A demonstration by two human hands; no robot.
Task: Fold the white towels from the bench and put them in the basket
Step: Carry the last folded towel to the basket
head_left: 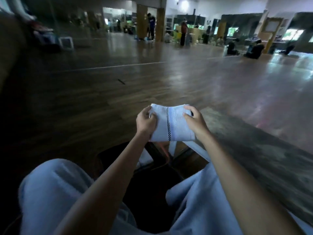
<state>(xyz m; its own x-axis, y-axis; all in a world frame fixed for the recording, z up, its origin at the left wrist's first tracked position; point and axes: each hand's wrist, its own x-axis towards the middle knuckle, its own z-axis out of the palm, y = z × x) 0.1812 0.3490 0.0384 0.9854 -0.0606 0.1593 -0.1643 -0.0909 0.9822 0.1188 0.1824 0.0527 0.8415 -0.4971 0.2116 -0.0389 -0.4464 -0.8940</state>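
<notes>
- A folded white towel (172, 123), soft cloth crossed by a black checkered stripe, stretches between two grips.
- Left hand (146, 122) and right hand (196, 122) clamp its opposite edges.

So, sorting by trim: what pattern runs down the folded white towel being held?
A narrow black-checkered stripe down the middle of the folded white towel; head view.
</notes>
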